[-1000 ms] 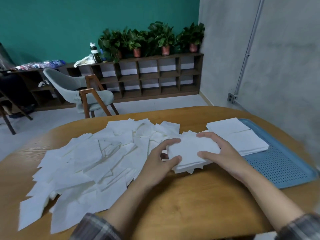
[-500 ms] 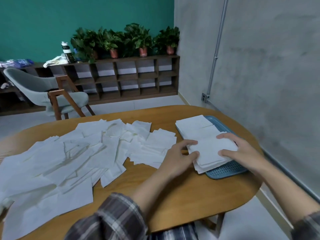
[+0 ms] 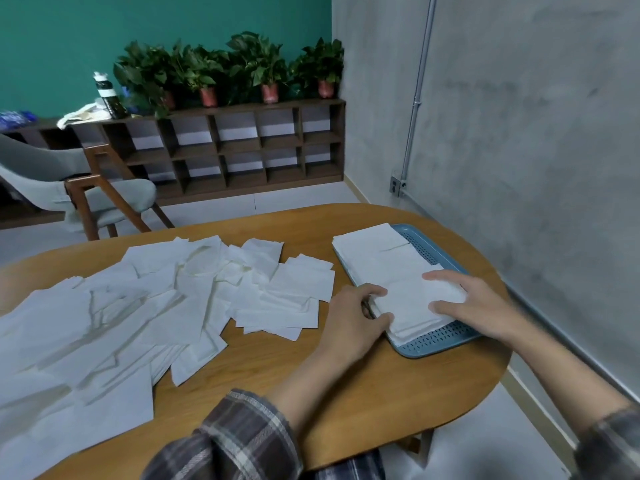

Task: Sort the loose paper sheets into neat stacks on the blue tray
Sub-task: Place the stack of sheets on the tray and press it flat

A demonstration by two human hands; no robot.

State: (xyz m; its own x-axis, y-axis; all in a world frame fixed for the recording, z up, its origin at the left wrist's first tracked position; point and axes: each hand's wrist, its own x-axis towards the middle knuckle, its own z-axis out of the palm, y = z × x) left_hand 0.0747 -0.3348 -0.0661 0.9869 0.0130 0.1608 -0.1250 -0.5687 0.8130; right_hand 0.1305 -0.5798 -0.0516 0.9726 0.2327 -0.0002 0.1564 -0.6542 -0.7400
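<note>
Wooden table (image 3: 277, 368) bears loose paper sheets (image 3: 114, 313) (scattered) and blue tray (image 3: 436, 344).

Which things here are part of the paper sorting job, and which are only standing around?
Part of the job: blue tray, paper stack under left hand and right hand, far stack, loose sheets.

Only around: chair, potted plants, bottle, shelf.

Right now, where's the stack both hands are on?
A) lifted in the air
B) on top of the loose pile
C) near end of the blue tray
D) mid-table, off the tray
C: the left hand and right hand flank the stack, which lies on the tray's near end, right of the loose pile.
</note>
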